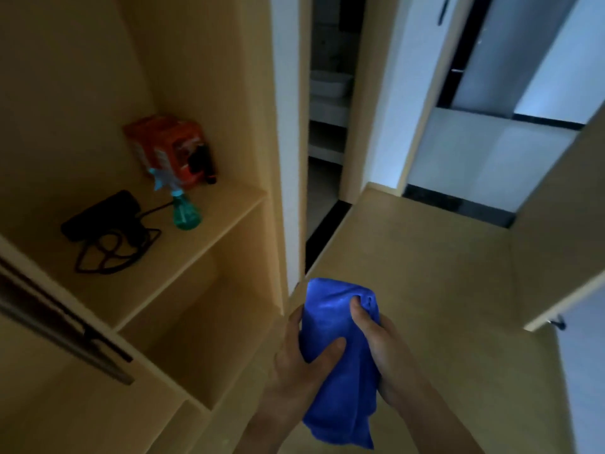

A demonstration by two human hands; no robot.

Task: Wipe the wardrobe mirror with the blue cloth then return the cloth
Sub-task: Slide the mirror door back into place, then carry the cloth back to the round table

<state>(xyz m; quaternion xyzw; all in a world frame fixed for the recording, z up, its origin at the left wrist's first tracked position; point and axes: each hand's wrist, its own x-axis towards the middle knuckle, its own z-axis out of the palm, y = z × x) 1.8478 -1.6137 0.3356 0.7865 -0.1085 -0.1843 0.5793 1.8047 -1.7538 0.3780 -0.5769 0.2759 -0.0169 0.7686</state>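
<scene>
A bunched blue cloth hangs between both hands low in the middle of the view. My left hand grips its left side with the thumb pressed across the front. My right hand holds its right side, thumb on the upper part. Both hands are in front of the open wooden wardrobe. A dark framed panel runs along the lower left edge; I cannot tell whether it is the mirror.
On the wardrobe shelf stand a teal spray bottle, a black hair dryer with a coiled cord and an orange box. A wooden wardrobe door stands open at the right. A dark doorway lies behind.
</scene>
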